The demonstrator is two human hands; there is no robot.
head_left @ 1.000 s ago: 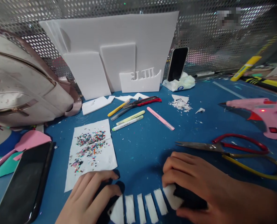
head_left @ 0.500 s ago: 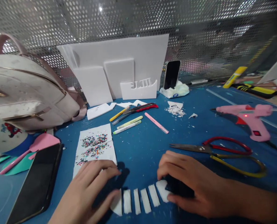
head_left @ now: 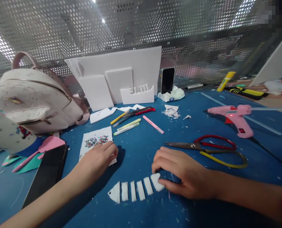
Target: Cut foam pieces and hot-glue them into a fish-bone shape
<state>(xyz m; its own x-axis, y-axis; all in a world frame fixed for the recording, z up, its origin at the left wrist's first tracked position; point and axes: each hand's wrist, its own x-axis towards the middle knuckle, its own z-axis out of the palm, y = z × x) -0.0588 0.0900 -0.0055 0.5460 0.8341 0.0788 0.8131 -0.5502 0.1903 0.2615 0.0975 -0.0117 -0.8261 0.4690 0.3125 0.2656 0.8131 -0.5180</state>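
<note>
My right hand (head_left: 182, 172) rests on the blue table with thumb and fingers bent around the end piece (head_left: 156, 181) of a curved row of white foam pieces. Along this row lie several narrow foam strips (head_left: 140, 190), with small gaps between them. At its left end is a pointed foam piece (head_left: 115, 193) with a small dark hole, like a fish's head. My left hand (head_left: 102, 156), fingers curled in, hovers by the lower right of a white paper (head_left: 85, 143) strewn with colourful glitter flakes (head_left: 95, 141). Its fingertips are hidden.
Red-and-yellow-handled scissors (head_left: 195, 146) lie beyond my right hand, with a pink glue gun (head_left: 238, 115) further right. Markers (head_left: 153, 124) and a red cutter (head_left: 144, 110) lie mid-table. A dark phone (head_left: 49, 171) and a backpack (head_left: 36, 95) are on the left.
My left hand has left the pointed foam piece, moved up towards the glitter paper and curled its fingers. My right hand stays at the row's right end. The view has shifted.
</note>
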